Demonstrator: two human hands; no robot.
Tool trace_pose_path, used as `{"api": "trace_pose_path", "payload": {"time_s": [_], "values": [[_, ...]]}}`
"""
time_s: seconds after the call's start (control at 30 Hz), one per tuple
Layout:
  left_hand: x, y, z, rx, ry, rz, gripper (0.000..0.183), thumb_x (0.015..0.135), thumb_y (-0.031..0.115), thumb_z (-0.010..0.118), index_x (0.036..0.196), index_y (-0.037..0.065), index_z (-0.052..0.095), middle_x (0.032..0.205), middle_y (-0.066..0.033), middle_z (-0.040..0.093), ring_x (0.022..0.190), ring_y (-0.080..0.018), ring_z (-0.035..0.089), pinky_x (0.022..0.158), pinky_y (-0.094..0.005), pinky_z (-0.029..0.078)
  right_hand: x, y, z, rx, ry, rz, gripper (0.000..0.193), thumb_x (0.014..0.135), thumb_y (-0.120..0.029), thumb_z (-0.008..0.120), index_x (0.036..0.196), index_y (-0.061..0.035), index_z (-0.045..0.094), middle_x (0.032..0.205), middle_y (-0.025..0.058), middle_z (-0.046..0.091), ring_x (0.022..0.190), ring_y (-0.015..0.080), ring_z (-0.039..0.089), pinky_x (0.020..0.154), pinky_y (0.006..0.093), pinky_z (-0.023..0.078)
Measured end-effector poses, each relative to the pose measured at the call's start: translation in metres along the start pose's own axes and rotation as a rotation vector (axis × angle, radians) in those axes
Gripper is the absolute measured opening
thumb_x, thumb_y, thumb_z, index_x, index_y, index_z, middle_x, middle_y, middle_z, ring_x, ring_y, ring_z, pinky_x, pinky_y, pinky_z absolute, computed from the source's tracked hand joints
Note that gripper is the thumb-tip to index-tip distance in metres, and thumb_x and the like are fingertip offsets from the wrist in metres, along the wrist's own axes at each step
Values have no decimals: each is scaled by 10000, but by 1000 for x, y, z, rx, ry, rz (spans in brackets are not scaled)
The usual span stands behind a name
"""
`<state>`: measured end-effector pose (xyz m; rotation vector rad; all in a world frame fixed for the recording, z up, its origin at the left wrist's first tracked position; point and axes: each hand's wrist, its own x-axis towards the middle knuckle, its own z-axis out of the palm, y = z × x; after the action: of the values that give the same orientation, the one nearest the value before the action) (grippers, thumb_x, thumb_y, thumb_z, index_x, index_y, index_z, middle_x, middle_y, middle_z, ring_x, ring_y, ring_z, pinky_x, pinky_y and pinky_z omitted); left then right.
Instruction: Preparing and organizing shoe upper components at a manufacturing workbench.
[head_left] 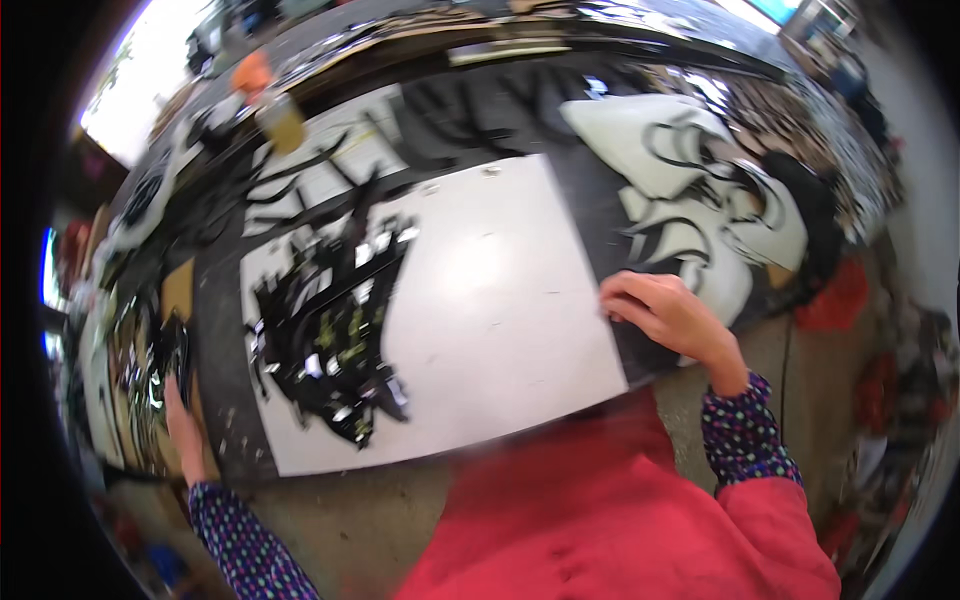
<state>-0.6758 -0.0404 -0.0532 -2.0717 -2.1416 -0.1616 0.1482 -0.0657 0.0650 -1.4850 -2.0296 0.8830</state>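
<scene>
My left hand (pixel 180 425) reaches to the far left, against a pile of glossy dark strips (pixel 135 370). Its fingers are blurred and partly lost against a black shiny strip (pixel 176 345), so its grip is unclear. My right hand (pixel 665 308) hovers by the right edge of a white board (pixel 500 300), fingers curled together in a pinch; whatever is between them, if anything, is hidden. On the left half of the board lies a heap of glossy black cut pieces (pixel 335 320), some with yellowish-green marks.
White sheet pieces with black curved strips (pixel 690 190) lie on the dark table at right. Behind the board are more black strips (pixel 460 120) and a white sheet (pixel 330 150). A yellowish container with an orange top (pixel 280 122) stands at back left. Brown strips (pixel 760 125) cover the back right.
</scene>
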Motion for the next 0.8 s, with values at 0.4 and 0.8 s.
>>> {"api": "trace_pose_path", "payload": {"time_s": [0.4,0.8], "values": [[72,189,-84,542,-319,-227,703,907,116,675,1549,184,396,1559,-85,448,1431,-343,400,1092,-555,386,-5,120,-129,-582,698,98,475,900,-132,715,1341,-32,567,1355,201,600,1268,348,567,1029,405,469],[41,582,-163,-1343,-839,259,533,1018,203,633,1488,1,484,1322,-168,663,1192,-235,653,1041,-350,488,39,77,-104,-508,526,-172,241,869,-38,702,1106,-65,734,1097,126,735,1084,310,666,977,410,463]]}}
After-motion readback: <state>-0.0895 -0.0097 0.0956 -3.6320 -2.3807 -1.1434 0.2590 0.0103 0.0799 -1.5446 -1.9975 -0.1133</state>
